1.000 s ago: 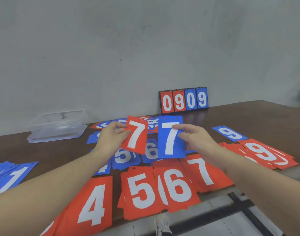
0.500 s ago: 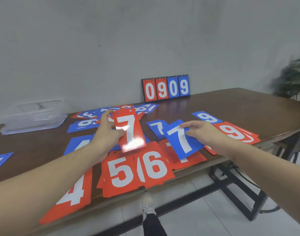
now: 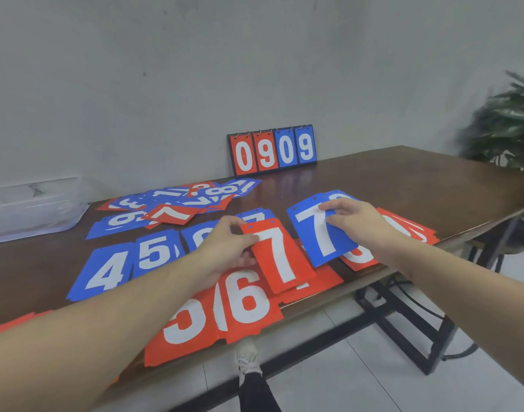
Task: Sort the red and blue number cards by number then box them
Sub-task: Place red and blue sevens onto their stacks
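Mid-sort: left hand (image 3: 225, 251) pinching red 7 card (image 3: 280, 257), right hand (image 3: 354, 224) pinching blue 7 card (image 3: 320, 230), hands apart at frame centre over bench (image 3: 403, 185); next likely laying each on its 7 pile.

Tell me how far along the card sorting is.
Partly done. Sorted rows lie along the near edge: blue 4 and blue 5, red 5 and red 6. In hand: the left hand holds a red 7, the right hand a blue 7. Left: the mixed pile is unsorted, and the clear box appears to hold no cards.
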